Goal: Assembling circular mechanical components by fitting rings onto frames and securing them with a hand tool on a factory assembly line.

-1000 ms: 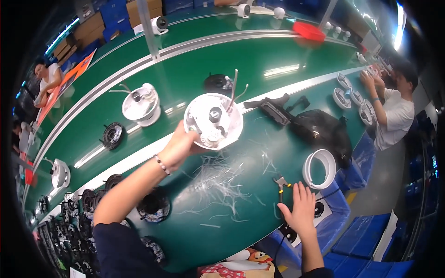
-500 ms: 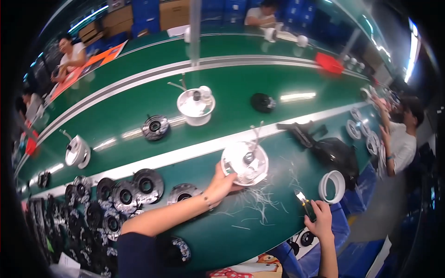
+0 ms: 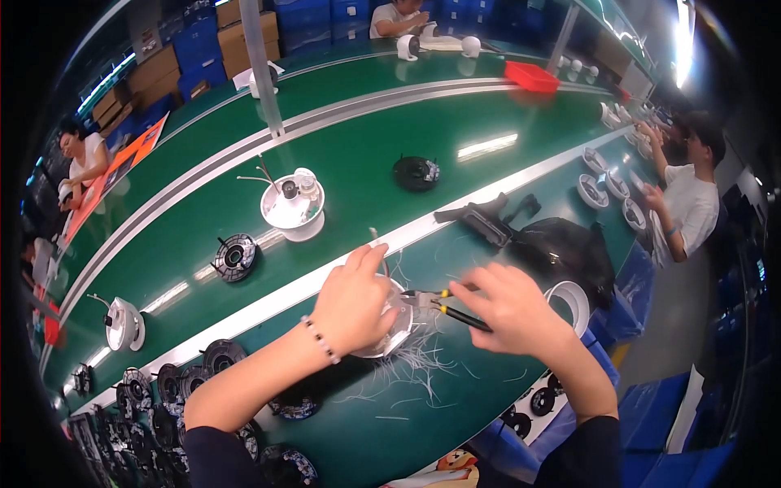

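Observation:
A round white plastic housing [image 3: 397, 332] is on the near bench, mostly hidden beneath my left hand [image 3: 350, 302]. That hand is closed over it, fingers bent at its far side, where a pale wire end [image 3: 374, 234] sticks up; the exact grip is hidden. Coming in from the right, my right hand [image 3: 512, 309] holds diagonal cutting pliers [image 3: 464, 315] with black and yellow handles. Their jaws reach the housing, close to my left fingers. Thin white offcuts [image 3: 423, 370] are strewn over the bench just below and right of the housing.
Black round parts [image 3: 163, 390] crowd the lower left. On the green belt sit white housings [image 3: 294, 215] and black discs [image 3: 236, 257]. A black bag [image 3: 569, 252] and white ring [image 3: 572, 302] lie right, near blue bins [image 3: 626, 321]. A co-worker [image 3: 687, 191] works at far right.
My right hand has brought the pliers up and left to the housing. My left hand has shifted from the housing's left side to over it. The whole view has swung somewhat.

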A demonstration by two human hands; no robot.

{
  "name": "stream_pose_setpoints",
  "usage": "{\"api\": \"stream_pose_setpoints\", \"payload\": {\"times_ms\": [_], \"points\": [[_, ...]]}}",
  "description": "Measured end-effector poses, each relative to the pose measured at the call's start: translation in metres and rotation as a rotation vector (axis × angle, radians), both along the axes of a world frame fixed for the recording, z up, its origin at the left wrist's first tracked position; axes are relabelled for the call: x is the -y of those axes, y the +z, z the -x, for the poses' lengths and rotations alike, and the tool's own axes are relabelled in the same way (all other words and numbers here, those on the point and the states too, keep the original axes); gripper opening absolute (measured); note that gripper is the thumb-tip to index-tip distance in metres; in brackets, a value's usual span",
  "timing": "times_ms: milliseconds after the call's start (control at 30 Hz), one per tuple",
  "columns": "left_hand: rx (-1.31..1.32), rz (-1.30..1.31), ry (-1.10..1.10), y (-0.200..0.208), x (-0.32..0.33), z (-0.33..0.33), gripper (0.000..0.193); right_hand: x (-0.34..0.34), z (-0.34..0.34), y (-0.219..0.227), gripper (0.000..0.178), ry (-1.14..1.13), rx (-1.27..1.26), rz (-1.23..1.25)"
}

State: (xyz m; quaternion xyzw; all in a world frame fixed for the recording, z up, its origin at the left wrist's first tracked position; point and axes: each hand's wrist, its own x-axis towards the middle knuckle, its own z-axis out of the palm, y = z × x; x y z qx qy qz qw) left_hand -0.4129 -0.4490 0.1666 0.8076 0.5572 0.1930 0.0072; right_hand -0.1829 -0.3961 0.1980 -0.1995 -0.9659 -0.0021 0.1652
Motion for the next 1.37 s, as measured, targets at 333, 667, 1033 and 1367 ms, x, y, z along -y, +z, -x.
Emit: {"api": "stream_pose_setpoints", "payload": {"times_ms": [333, 667, 1033, 1367], "points": [[0.037, 0.119, 0.065, -0.017, -0.009, 0.0, 0.011, -0.019, 0.023, -0.001, 0.049, 0.065, 0.267, -0.157], [0.19, 0.136, 0.097, -0.007, -0.002, 0.0, 0.008, -0.025, 0.03, -0.01, 0.041, 0.116, 0.234, -0.169], [0.141, -0.038, 0.07, 0.01, 0.0, -0.005, 0.006, -0.03, 0.006, -0.006, 0.04, 0.165, 0.146, -0.117], [0.248, -0.068, 0.07, 0.028, 0.005, -0.017, 0.006, -0.034, -0.01, -0.009, 0.046, 0.151, 0.014, -0.05]]}}
